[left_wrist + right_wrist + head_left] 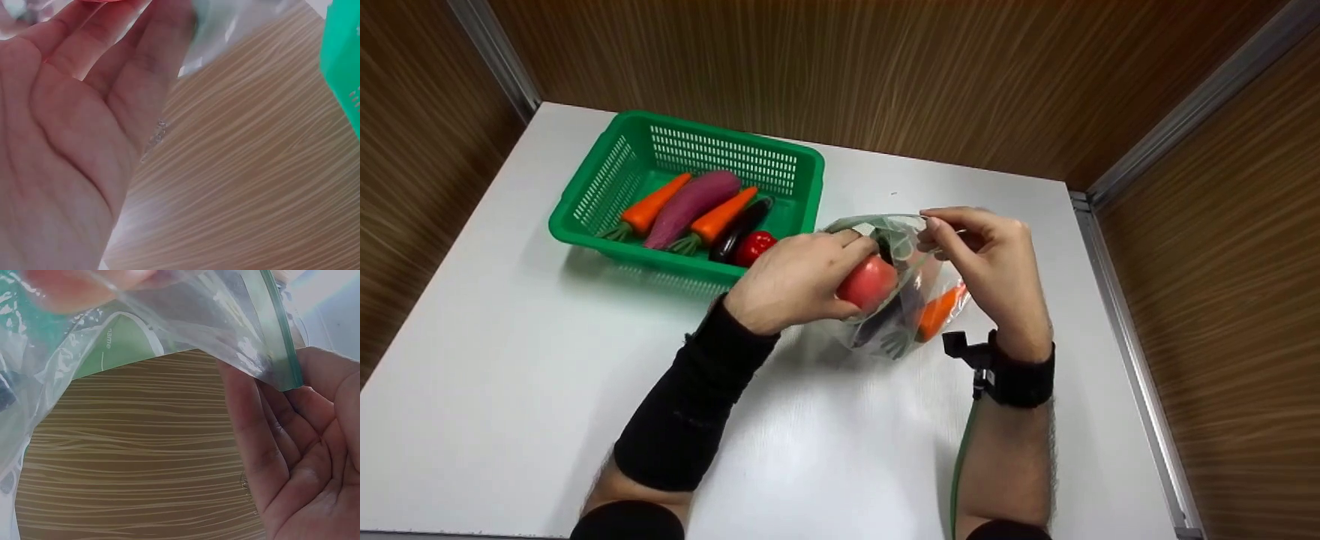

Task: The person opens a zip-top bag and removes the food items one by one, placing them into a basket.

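Pretty sure I'm at the loading step: my left hand [802, 279] is curled round a red fruit [871, 283] right at the mouth of the bag [911, 296], while my right hand [988, 259] pinches its rim. There's a carrot [936, 313] inside the bag, with the basket [652, 259] left of it. Next move probably calls for lowering the fruit in without snagging the rim.
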`<state>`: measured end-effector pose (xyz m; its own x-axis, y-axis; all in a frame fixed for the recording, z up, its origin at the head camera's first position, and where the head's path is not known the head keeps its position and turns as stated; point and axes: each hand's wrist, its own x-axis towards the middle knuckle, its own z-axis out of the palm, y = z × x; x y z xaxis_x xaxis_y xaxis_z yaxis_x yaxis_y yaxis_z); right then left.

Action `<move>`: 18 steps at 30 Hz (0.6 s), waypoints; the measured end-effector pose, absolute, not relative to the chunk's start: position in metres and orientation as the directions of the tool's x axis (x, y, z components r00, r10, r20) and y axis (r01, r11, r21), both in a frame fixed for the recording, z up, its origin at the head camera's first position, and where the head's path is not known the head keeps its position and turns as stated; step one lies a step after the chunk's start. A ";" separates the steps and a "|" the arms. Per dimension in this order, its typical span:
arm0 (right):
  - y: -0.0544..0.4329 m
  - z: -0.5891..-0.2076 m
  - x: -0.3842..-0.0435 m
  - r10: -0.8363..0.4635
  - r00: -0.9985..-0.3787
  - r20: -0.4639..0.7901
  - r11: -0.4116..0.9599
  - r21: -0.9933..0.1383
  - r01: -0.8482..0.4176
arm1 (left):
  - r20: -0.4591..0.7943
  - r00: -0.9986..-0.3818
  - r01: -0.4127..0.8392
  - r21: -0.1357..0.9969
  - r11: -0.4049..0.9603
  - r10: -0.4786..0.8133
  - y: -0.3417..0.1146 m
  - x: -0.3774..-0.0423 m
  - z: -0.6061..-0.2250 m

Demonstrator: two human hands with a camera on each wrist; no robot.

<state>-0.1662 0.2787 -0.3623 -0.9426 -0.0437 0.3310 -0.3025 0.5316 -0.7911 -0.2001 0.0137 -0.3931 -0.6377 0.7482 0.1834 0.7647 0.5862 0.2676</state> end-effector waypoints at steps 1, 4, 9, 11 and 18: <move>0.279 -0.362 -0.166 -0.042 -0.942 0.332 0.529 -0.793 -0.303 | 0.195 -0.636 0.767 0.269 0.583 0.747 0.011 -0.199 -0.391; 0.279 -0.362 -0.166 -0.038 -0.943 0.332 0.522 -0.798 -0.302 | 0.224 -0.632 0.769 0.298 0.565 0.741 0.002 -0.198 -0.386; 0.280 -0.362 -0.166 -0.038 -0.945 0.325 0.520 -0.801 -0.297 | 0.241 -0.647 0.752 0.356 0.555 0.723 -0.010 -0.198 -0.377; 0.280 -0.362 -0.166 -0.036 -0.945 0.324 0.528 -0.797 -0.293 | 0.253 -0.651 0.749 0.366 0.552 0.716 -0.014 -0.198 -0.374; 0.280 -0.362 -0.166 -0.030 -0.943 0.332 0.540 -0.789 -0.295 | 0.357 -0.667 0.741 0.403 0.537 0.654 -0.029 -0.196 -0.366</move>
<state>-0.1659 0.2801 -0.3619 -0.9429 -0.0296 0.3319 -0.2945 0.5398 -0.7886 -0.1964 -0.0290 -0.3657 -0.6673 0.6539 0.3566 0.7412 0.5366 0.4032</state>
